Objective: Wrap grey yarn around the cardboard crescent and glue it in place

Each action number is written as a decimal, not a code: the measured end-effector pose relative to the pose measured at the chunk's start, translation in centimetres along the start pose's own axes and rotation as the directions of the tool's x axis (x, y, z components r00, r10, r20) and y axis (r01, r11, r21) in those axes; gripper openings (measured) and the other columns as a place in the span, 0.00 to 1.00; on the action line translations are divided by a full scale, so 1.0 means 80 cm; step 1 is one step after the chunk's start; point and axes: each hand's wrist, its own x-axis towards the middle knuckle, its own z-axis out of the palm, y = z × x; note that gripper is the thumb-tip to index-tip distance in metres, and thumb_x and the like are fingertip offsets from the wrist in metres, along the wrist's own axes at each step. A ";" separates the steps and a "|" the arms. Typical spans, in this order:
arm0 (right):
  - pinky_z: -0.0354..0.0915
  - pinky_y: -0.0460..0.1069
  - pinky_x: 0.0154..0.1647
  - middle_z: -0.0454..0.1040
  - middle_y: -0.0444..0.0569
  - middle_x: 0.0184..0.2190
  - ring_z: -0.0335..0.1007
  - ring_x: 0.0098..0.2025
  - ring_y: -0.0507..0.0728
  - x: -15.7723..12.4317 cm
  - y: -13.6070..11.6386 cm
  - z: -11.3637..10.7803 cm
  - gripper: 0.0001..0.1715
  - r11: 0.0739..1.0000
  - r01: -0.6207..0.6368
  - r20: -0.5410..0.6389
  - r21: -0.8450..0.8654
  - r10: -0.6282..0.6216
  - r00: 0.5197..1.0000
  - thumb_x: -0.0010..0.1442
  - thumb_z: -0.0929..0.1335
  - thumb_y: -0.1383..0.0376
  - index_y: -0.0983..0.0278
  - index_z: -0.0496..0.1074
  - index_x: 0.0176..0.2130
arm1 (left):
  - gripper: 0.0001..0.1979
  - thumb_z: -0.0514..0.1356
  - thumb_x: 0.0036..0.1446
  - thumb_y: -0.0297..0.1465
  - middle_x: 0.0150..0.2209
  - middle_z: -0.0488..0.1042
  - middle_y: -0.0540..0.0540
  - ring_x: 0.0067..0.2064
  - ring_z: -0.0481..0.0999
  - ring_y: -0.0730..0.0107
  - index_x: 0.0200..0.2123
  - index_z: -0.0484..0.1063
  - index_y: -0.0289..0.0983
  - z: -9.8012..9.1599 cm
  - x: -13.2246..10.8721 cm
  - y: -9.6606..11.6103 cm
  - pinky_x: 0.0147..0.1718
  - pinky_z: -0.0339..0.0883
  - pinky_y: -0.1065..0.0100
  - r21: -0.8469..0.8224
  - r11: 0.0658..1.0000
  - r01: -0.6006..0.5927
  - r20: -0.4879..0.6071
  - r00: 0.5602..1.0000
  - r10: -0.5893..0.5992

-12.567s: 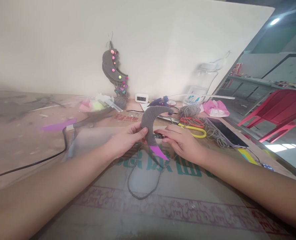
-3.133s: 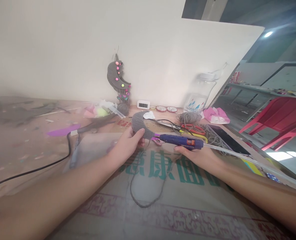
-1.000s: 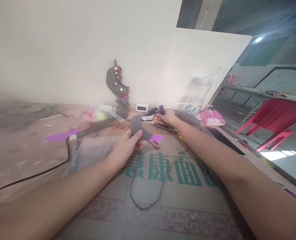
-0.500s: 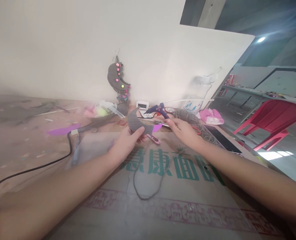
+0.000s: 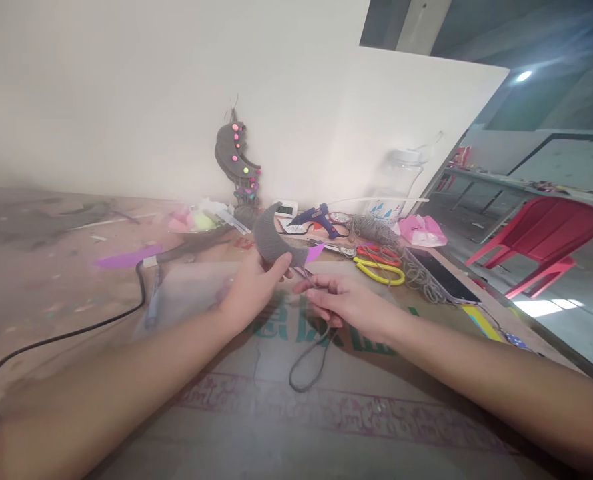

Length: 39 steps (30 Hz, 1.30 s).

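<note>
My left hand (image 5: 261,287) grips a crescent moon (image 5: 271,239) wound in grey yarn, thumb on its lower front. A bare purple tip (image 5: 315,251) sticks out at the moon's right end. Just below that tip, my right hand (image 5: 339,299) has its fingers pinched on the grey yarn strand (image 5: 307,387), which runs from the moon and hangs in a loop under the hand. A blue glue gun (image 5: 321,219) stands on the table behind the moon. Beyond my right hand lie yellow-handled scissors (image 5: 380,272) and a heap of loose grey yarn (image 5: 376,233).
A finished moon with coloured pompoms (image 5: 235,153) leans on the white wall. A clear jar (image 5: 399,180), a pink packet (image 5: 422,231) and a phone (image 5: 443,277) are at the right. A black cable (image 5: 101,325) crosses the left side. A red chair (image 5: 546,233) stands beyond the table.
My right hand has left the glue gun's handle and come down and left to the yarn beneath the moon. The yarn loop has narrowed. The scissors' yellow handles now show.
</note>
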 end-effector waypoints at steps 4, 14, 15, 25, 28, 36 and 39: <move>0.50 0.45 0.23 0.61 0.39 0.20 0.54 0.21 0.49 -0.006 -0.010 -0.014 0.12 0.878 0.108 0.038 -0.466 -0.102 0.994 0.64 0.62 0.61 0.64 0.72 0.40 | 0.12 0.60 0.55 0.40 0.28 0.73 0.50 0.30 0.73 0.69 0.35 0.66 0.37 0.000 0.002 -0.002 0.32 0.65 0.68 0.039 0.998 0.049 0.027 0.998 -0.050; 0.54 0.46 0.29 0.71 0.43 0.26 0.63 0.28 0.52 -0.015 -0.002 -0.023 0.17 0.522 0.240 -0.023 -0.819 -0.448 0.894 0.67 0.59 0.58 0.61 0.72 0.33 | 0.13 0.55 0.59 0.39 0.35 0.74 0.48 0.35 0.73 0.67 0.44 0.73 0.40 0.002 -0.002 -0.014 0.34 0.64 0.68 0.111 0.993 -0.040 0.230 0.973 0.013; 0.55 0.46 0.29 0.70 0.43 0.25 0.63 0.27 0.52 -0.014 -0.001 -0.025 0.18 0.530 0.249 -0.034 -0.811 -0.466 0.884 0.67 0.59 0.58 0.61 0.71 0.32 | 0.13 0.55 0.59 0.39 0.37 0.75 0.47 0.37 0.73 0.66 0.41 0.74 0.40 0.003 -0.003 -0.014 0.35 0.64 0.68 0.114 0.992 -0.047 0.257 0.966 0.017; 0.53 0.46 0.27 0.63 0.41 0.22 0.58 0.25 0.50 -0.019 -0.015 -0.033 0.19 0.614 0.247 -0.130 -0.750 -0.502 0.855 0.66 0.59 0.57 0.62 0.67 0.27 | 0.14 0.65 0.51 0.37 0.43 0.73 0.47 0.43 0.73 0.65 0.40 0.70 0.42 0.005 -0.009 -0.011 0.43 0.66 0.64 0.111 0.992 -0.060 0.292 0.956 0.025; 0.52 0.46 0.25 0.62 0.41 0.21 0.56 0.23 0.50 -0.019 -0.023 -0.041 0.18 0.664 0.214 -0.160 -0.716 -0.455 0.876 0.64 0.61 0.56 0.62 0.68 0.27 | 0.12 0.65 0.50 0.36 0.40 0.74 0.48 0.40 0.73 0.65 0.38 0.70 0.42 0.005 -0.009 -0.010 0.39 0.65 0.65 0.114 0.991 -0.066 0.257 0.966 0.035; 0.46 0.46 0.19 0.67 0.42 0.20 0.47 0.17 0.46 -0.021 -0.047 -0.099 0.18 0.896 0.062 -0.015 -0.439 -0.076 0.997 0.58 0.67 0.52 0.64 0.75 0.37 | 0.13 0.64 0.51 0.39 0.38 0.72 0.49 0.38 0.71 0.65 0.39 0.69 0.42 0.004 -0.011 -0.009 0.38 0.64 0.65 0.171 0.980 -0.098 0.285 0.957 0.046; 0.43 0.45 0.20 0.56 0.37 0.15 0.46 0.18 0.47 -0.020 -0.045 -0.119 0.19 0.898 0.030 0.060 -0.440 -0.004 0.998 0.58 0.69 0.52 0.65 0.76 0.37 | 0.13 0.64 0.52 0.40 0.39 0.72 0.49 0.39 0.71 0.66 0.39 0.68 0.42 0.003 -0.012 -0.007 0.38 0.63 0.65 0.182 0.977 -0.107 0.277 0.959 0.053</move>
